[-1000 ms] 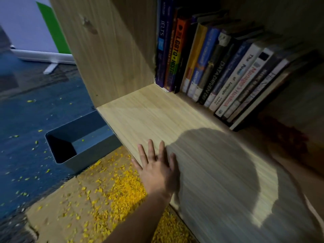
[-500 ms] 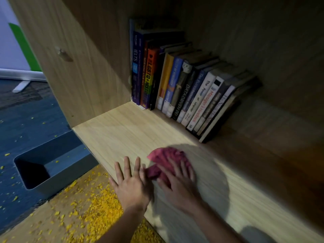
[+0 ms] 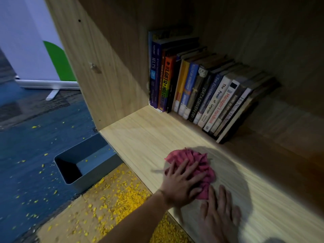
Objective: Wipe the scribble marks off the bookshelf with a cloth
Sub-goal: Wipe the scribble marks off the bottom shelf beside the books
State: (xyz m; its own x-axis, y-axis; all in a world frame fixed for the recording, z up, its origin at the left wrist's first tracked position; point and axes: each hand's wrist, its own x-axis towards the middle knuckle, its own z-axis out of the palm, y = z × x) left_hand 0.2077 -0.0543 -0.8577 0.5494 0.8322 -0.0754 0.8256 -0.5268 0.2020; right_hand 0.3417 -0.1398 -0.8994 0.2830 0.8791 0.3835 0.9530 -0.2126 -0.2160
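Note:
A crumpled pink cloth [image 3: 201, 163] lies on the light wooden shelf board [image 3: 149, 137] of the bookshelf. My left hand [image 3: 180, 185] lies on the cloth's near left part, fingers spread and pressing it down. Just right of it and nearer the shelf's front, my right hand [image 3: 219, 214] rests flat on the board, blurred, its fingertips at the cloth's near edge. A faint grey scribble mark [image 3: 157, 171] shows on the wood just left of my left hand's fingers.
A row of leaning books [image 3: 201, 92] stands at the back of the shelf against the left side panel [image 3: 105, 67]. Below the shelf's front edge sit a grey open bin [image 3: 82, 163] and yellow crumbs [image 3: 122, 195] scattered over the floor.
Half a second ago my right hand pressed the cloth and my left lay flat on the board. Now my left hand is on the cloth and my right rests on the wood beside it.

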